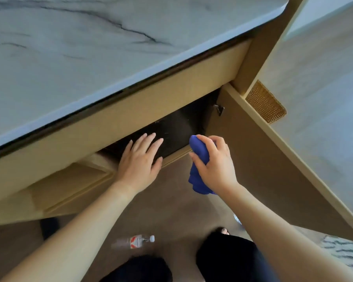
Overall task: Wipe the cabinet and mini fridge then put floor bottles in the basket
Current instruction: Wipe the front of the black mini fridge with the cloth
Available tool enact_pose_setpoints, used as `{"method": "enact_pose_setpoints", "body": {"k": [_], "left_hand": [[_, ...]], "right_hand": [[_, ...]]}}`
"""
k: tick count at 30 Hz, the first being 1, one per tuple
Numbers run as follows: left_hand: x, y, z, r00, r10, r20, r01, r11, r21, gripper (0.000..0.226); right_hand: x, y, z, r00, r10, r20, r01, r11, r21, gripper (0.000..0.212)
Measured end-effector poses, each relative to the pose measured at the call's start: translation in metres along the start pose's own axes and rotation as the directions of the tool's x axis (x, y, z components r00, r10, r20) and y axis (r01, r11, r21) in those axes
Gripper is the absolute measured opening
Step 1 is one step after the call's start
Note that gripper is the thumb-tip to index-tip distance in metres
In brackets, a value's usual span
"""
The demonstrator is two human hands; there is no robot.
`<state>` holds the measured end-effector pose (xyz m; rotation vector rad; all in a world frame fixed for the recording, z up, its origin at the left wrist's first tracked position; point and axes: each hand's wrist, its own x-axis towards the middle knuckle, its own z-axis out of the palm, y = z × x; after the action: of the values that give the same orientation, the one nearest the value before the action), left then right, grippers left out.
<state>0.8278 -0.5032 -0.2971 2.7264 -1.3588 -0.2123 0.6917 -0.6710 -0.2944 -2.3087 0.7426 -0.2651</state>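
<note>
The tan cabinet (130,110) under a marble counter stands with its door (273,163) swung out to the right. Inside it shows the black top of the mini fridge (177,127). My left hand (139,159) lies flat with straight fingers on the fridge's front edge. My right hand (214,161) grips a bunched blue cloth (199,159) just in front of the opening. A clear plastic bottle (137,242) with a red and white label lies on the brown floor between my arms. Part of a second bottle (237,219) peeks out behind my right forearm.
The marble countertop (110,47) overhangs the cabinet. A woven basket (264,102) sits behind the open door at the right. My knees in dark trousers (226,259) are at the bottom. A patterned rug (342,253) lies at the lower right.
</note>
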Motion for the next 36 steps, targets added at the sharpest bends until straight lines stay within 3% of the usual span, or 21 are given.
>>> {"method": "enact_pose_setpoints", "body": {"k": [5, 10, 14, 17, 21, 23, 27, 32, 36], "left_hand": [[0.058, -0.026, 0.068, 0.977, 0.112, -0.182, -0.090, 0.988, 0.125, 0.050], [0.110, -0.049, 0.107, 0.892, 0.173, -0.417, -0.093, 0.974, 0.204, 0.055], [0.132, -0.059, 0.131, 0.755, 0.209, -0.622, -0.015, 0.953, 0.303, 0.053], [0.143, -0.062, 0.144, 0.626, 0.258, -0.736, 0.045, 0.930, 0.365, 0.051], [0.152, -0.062, 0.151, 0.528, 0.269, -0.806, 0.120, 0.915, 0.384, 0.045], [0.156, -0.056, 0.153, 0.495, 0.255, -0.830, 0.168, 0.910, 0.380, 0.043], [0.169, -0.047, 0.154, 0.437, 0.262, -0.861, 0.236, 0.890, 0.390, 0.037], [0.176, -0.045, 0.156, 0.392, 0.281, -0.876, 0.236, 0.890, 0.390, 0.033], [0.187, -0.037, 0.155, 0.407, 0.302, -0.862, 0.226, 0.881, 0.416, 0.032]], "right_hand": [[0.033, 0.052, 0.077, 0.992, -0.004, -0.128, 0.018, 0.994, 0.109, 0.048], [0.074, 0.098, 0.139, 0.953, -0.068, -0.294, 0.134, 0.969, 0.209, 0.046], [0.117, 0.129, 0.184, 0.899, -0.097, -0.426, 0.225, 0.939, 0.261, 0.047], [0.147, 0.136, 0.202, 0.787, -0.130, -0.604, 0.356, 0.894, 0.273, 0.045], [0.177, 0.128, 0.199, 0.578, -0.114, -0.808, 0.499, 0.833, 0.240, 0.043], [0.189, 0.125, 0.194, 0.518, -0.112, -0.848, 0.524, 0.825, 0.211, 0.043], [0.197, 0.112, 0.199, 0.511, -0.059, -0.857, 0.544, 0.794, 0.270, 0.041], [0.205, 0.134, 0.204, 0.525, -0.164, -0.835, 0.546, 0.818, 0.182, 0.036], [0.209, 0.130, 0.195, 0.502, -0.036, -0.864, 0.525, 0.807, 0.271, 0.034]]}}
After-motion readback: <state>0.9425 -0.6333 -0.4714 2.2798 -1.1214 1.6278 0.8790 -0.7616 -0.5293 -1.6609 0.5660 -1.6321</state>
